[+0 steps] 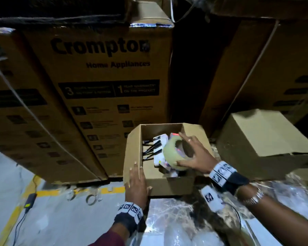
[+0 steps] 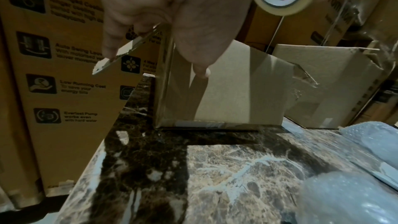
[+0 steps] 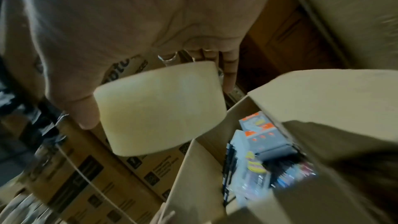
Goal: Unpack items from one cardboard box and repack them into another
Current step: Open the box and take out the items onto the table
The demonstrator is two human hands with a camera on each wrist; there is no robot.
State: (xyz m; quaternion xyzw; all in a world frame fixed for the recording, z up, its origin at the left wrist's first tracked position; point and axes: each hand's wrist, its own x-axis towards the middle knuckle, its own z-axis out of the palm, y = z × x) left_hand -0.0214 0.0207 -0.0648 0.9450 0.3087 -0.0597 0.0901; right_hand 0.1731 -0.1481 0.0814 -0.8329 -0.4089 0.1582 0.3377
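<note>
Right hand (image 1: 194, 153) clamped round tape roll (image 1: 172, 153), held just over open box (image 1: 167, 183); left hand (image 1: 136, 181) apart, fingers (image 1: 135, 168) flat against its near-left corner; judgement: brace firmly, move roll straight, unhurried

Head view high, forward and down onto open cardboard box (image 1: 167, 185) on marble top (image 1: 167, 210), left wrist low, close at box's near corner, right wrist close above its opening, tape roll (image 1: 172, 153) in all three
</note>
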